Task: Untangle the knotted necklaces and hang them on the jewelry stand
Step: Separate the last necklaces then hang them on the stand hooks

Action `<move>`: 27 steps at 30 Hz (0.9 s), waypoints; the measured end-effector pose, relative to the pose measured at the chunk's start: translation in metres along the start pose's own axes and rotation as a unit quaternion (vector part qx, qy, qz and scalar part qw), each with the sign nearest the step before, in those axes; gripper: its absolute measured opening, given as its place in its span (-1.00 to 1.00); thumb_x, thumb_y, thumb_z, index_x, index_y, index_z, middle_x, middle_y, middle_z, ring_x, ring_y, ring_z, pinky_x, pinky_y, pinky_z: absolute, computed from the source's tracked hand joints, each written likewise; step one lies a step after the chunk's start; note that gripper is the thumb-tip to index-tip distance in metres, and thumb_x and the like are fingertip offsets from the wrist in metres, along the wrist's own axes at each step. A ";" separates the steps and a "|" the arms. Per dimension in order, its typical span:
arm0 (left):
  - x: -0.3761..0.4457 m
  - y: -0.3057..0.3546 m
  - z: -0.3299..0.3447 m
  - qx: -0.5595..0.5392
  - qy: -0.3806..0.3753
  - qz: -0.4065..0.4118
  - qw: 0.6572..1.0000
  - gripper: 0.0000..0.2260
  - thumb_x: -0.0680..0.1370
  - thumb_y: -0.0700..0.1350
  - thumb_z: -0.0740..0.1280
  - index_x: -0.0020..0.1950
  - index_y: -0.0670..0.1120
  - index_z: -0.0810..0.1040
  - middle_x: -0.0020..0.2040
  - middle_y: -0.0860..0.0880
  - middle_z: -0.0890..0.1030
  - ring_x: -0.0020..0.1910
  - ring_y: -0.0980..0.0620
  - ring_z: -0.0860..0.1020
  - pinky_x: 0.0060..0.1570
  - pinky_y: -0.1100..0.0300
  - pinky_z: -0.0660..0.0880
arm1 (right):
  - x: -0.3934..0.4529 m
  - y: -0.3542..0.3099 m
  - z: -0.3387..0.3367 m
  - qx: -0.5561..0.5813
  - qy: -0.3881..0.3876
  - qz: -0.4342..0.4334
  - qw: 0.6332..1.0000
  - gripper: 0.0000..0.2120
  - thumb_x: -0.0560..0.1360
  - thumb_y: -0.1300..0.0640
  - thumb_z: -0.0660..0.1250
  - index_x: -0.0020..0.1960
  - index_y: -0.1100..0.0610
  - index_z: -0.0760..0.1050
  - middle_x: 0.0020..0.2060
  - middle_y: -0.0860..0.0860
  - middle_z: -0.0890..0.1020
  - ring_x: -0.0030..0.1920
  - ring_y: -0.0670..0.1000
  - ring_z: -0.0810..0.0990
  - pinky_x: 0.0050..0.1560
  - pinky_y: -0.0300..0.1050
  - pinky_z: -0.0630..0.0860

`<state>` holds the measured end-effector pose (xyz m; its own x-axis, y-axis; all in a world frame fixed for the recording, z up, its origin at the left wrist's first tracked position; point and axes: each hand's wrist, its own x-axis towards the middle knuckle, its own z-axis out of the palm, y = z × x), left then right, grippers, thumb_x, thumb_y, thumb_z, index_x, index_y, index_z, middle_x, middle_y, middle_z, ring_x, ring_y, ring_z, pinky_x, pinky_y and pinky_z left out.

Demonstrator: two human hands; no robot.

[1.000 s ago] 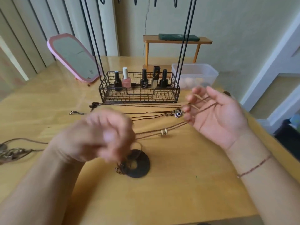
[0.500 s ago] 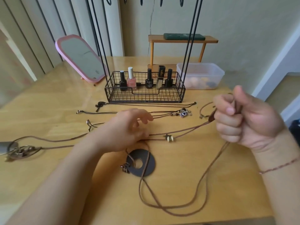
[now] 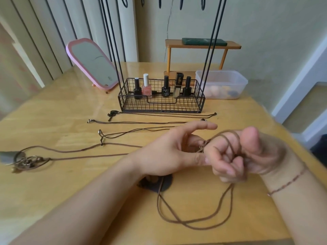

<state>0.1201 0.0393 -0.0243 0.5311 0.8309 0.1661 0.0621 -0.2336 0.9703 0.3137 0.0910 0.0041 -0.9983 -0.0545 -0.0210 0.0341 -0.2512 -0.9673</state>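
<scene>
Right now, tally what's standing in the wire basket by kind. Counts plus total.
Wire basket contents:
Black-capped dark bottles: 3
Pink polish bottle, white cap: 1
Black-and-gold tube, leaning: 1
Total: 5
</scene>
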 end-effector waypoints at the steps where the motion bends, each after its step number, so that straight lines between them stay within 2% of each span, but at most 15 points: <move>1: 0.000 0.001 -0.001 -0.022 -0.001 0.006 1.000 -0.52 0.49 -0.32 0.36 0.39 -0.19 0.36 -0.11 -0.21 0.52 -0.08 -0.11 0.49 0.02 0.12 0.46 | -0.001 0.000 0.000 0.001 -0.003 -0.001 1.000 -0.51 0.48 -0.39 0.25 -0.08 0.05 0.55 -0.43 -0.17 0.25 -0.49 -0.20 0.13 -0.54 -0.22 -0.03; 4: -0.003 0.002 -0.006 -0.054 -0.012 0.014 0.998 -0.76 0.51 -0.37 0.31 0.15 -0.20 0.47 -0.21 -0.08 0.54 -0.24 0.02 0.52 -0.09 0.24 0.51 | -0.008 -0.001 0.001 -0.024 0.018 -0.006 1.000 -0.52 0.47 -0.40 0.26 -0.09 0.02 0.57 -0.42 -0.23 0.30 -0.48 -0.20 0.16 -0.54 -0.19 -0.05; 6: -0.006 0.003 -0.008 -0.083 -0.015 0.017 0.996 -0.83 0.52 -0.40 0.29 0.02 -0.16 0.48 -0.26 -0.01 0.52 -0.30 0.06 0.52 -0.18 0.28 0.54 | -0.015 -0.003 0.001 -0.060 0.042 -0.005 0.997 -0.54 0.47 -0.39 0.27 -0.09 0.00 0.59 -0.42 -0.25 0.32 -0.48 -0.16 0.15 -0.54 -0.16 0.00; 7: -0.006 0.004 -0.009 -0.096 -0.007 0.012 0.995 -0.83 0.51 -0.39 0.29 -0.01 -0.15 0.49 -0.26 -0.05 0.50 -0.30 0.01 0.51 -0.23 0.29 0.55 | -0.018 -0.004 0.000 -0.079 0.052 -0.002 0.996 -0.55 0.48 -0.38 0.27 -0.09 0.00 0.59 -0.42 -0.26 0.34 -0.49 -0.15 0.16 -0.54 -0.15 0.03; 9: -0.006 0.004 -0.010 -0.097 0.006 0.011 0.995 -0.86 0.51 -0.36 0.31 -0.02 -0.14 0.51 -0.24 -0.27 0.41 -0.28 -0.14 0.41 -0.33 0.28 0.56 | -0.022 -0.007 0.001 -0.112 0.085 0.005 0.990 -0.56 0.49 -0.37 0.28 -0.10 0.01 0.59 -0.43 -0.25 0.34 -0.49 -0.15 0.18 -0.53 -0.13 0.04; 11: -0.006 0.005 -0.010 -0.092 0.012 0.015 0.996 -0.89 0.52 -0.32 0.32 -0.05 -0.12 0.52 -0.24 -0.37 0.35 -0.33 -0.12 0.37 -0.38 0.27 0.52 | -0.024 -0.009 0.002 -0.147 0.142 0.012 0.979 -0.56 0.46 -0.38 0.32 -0.15 0.01 0.58 -0.46 -0.22 0.34 -0.49 -0.15 0.21 -0.52 -0.14 0.10; 13: -0.007 0.005 -0.011 -0.098 0.024 0.015 0.995 -0.91 0.51 -0.31 0.32 -0.07 -0.13 0.53 -0.26 -0.27 0.40 -0.35 0.02 0.43 -0.34 0.24 0.52 | -0.026 -0.011 0.003 -0.183 0.224 0.030 0.957 -0.53 0.39 -0.42 0.36 -0.23 0.01 0.56 -0.50 -0.18 0.32 -0.51 -0.14 0.22 -0.51 -0.24 0.19; 15: -0.008 0.004 -0.013 -0.098 0.032 0.013 0.995 -0.92 0.50 -0.32 0.32 -0.03 -0.21 0.52 -0.22 -0.15 0.51 -0.34 0.06 0.47 -0.30 0.24 0.53 | -0.027 -0.012 0.003 -0.221 0.309 0.040 0.924 -0.48 0.32 -0.47 0.39 -0.28 0.02 0.55 -0.53 -0.10 0.28 -0.52 -0.10 0.18 -0.49 -0.29 0.19; 18: -0.008 0.004 -0.015 -0.065 0.036 0.014 0.997 -0.84 0.49 -0.33 0.32 0.07 -0.28 0.51 -0.15 -0.27 0.48 -0.31 0.07 0.49 -0.26 0.24 0.52 | -0.023 -0.012 0.003 -0.236 0.396 -0.014 0.888 -0.49 0.31 -0.46 0.41 -0.32 0.02 0.55 -0.56 -0.06 0.24 -0.53 -0.07 0.14 -0.51 -0.29 0.19; 21: -0.009 0.008 -0.015 -0.040 0.019 0.010 0.999 -0.83 0.52 -0.27 0.35 0.10 -0.24 0.53 -0.16 -0.23 0.46 -0.27 0.05 0.49 -0.18 0.20 0.51 | -0.014 -0.012 0.005 -0.237 0.419 -0.078 0.873 -0.56 0.35 -0.39 0.41 -0.32 0.00 0.56 -0.53 -0.09 0.28 -0.52 -0.09 0.18 -0.49 -0.30 0.20; 23: -0.009 0.010 -0.012 -0.035 0.028 -0.001 0.999 -0.81 0.52 -0.11 0.36 0.07 -0.19 0.54 -0.17 -0.20 0.47 -0.24 -0.06 0.47 -0.15 0.11 0.47 | -0.008 -0.011 0.005 -0.236 0.422 -0.104 0.869 -0.62 0.40 -0.33 0.38 -0.29 -0.01 0.56 -0.50 -0.12 0.31 -0.49 -0.09 0.21 -0.47 -0.30 0.19; 25: -0.009 0.009 -0.010 -0.031 0.054 -0.007 0.998 -0.74 0.56 -0.05 0.32 0.03 -0.27 0.54 -0.18 -0.22 0.49 -0.20 -0.09 0.48 -0.13 0.08 0.46 | -0.004 -0.009 0.005 -0.238 0.420 -0.114 0.868 -0.67 0.42 -0.27 0.37 -0.26 -0.02 0.57 -0.49 -0.11 0.37 -0.48 -0.10 0.25 -0.48 -0.30 0.20; 27: -0.009 0.007 -0.009 -0.025 0.066 -0.008 0.997 -0.62 0.59 -0.02 0.28 0.07 -0.38 0.54 -0.12 -0.37 0.52 -0.14 -0.14 0.50 -0.08 0.04 0.47 | -0.001 -0.009 0.005 -0.256 0.422 -0.117 0.862 -0.67 0.42 -0.28 0.39 -0.23 -0.01 0.60 -0.49 -0.10 0.39 -0.48 -0.11 0.26 -0.48 -0.31 0.21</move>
<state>0.1083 0.0348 -0.0170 0.4139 0.8944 0.1696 0.0256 -0.1977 0.9799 0.3151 0.0882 0.0137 -0.6618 0.7162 0.2217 0.0177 0.3106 -0.9504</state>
